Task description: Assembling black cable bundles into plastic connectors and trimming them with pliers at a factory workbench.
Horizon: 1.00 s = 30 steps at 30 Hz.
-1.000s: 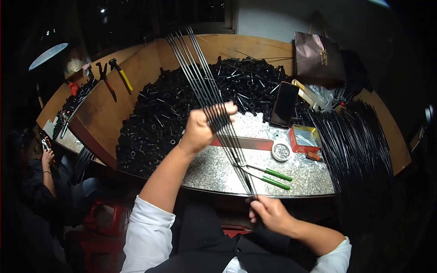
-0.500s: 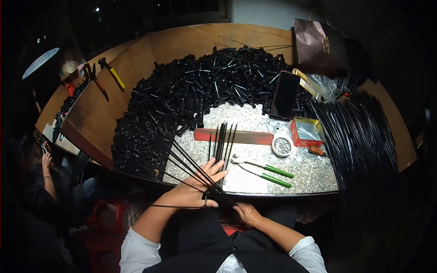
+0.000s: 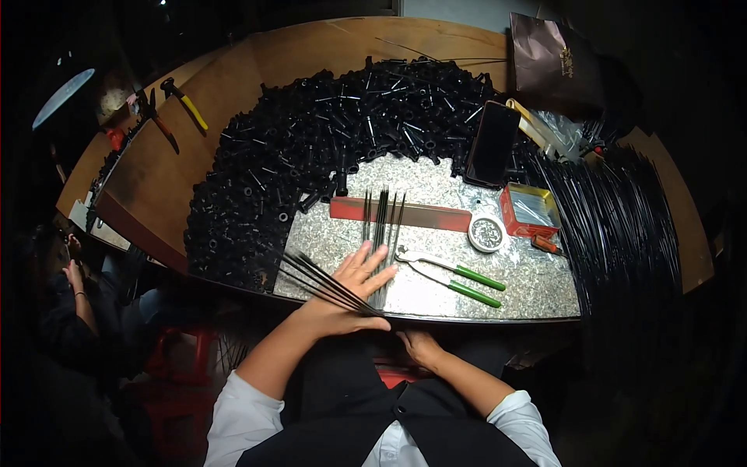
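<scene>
Head view: the left hand (image 3: 356, 279) lies palm down near the front edge of the tabletop (image 3: 537, 289), its fingers spread open over a group of black rods (image 3: 382, 222) that stretch away from the person and cross a red-sided bar (image 3: 436, 219). The stretch beneath the palm is covered, and a second fan of rods (image 3: 307, 272) slants over the back of this hand, its far tips fading against the dark pile of small black parts (image 3: 303, 128). The right hand (image 3: 421, 349) sits low at the tabletop's edge, its fingers tucked out of sight in shadow, so whether they grip anything cannot be told. Beside the left hand rest green-handled pliers (image 3: 480, 278); a round tin (image 3: 486, 233) and a red box (image 3: 523, 217) stand farther right, near a large bundle of rods (image 3: 626, 226) whose lower ends sink into darkness. At the far left, another person's hand (image 3: 74, 274) is dim, and what it holds is hard to make out. A second ago the left hand clutched rods in the air; half a second ago the slanting fan was wider, with one rod lying across the forearm, and now it is narrower.
</scene>
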Tool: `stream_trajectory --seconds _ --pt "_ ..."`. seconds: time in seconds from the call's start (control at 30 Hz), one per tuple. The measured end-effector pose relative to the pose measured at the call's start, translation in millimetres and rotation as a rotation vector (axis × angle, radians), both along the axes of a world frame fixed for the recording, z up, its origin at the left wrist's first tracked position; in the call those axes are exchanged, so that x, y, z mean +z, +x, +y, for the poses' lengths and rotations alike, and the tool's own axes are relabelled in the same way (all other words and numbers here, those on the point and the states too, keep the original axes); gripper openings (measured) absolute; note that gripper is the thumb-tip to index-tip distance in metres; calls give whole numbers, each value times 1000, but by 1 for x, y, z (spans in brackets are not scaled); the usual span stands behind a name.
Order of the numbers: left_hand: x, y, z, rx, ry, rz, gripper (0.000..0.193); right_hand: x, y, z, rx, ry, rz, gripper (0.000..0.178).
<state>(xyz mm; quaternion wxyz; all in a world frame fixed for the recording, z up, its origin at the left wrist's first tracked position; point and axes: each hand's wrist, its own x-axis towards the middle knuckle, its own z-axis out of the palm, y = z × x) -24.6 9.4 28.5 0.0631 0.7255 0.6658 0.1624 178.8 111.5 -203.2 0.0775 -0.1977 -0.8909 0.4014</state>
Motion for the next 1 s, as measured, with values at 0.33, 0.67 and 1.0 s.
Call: stream_trajectory --seconds 0.33,0.67,1.0 --pt "-26 24 -1 -4 66 156 86 195 51 8 121 434 458 27" --pt "-25 30 8 -30 110 112 85 216 61 68 -271 789 189 36" --pt "-38 35 27 -82 148 107 88 223 100 111 -325 848 131 29"
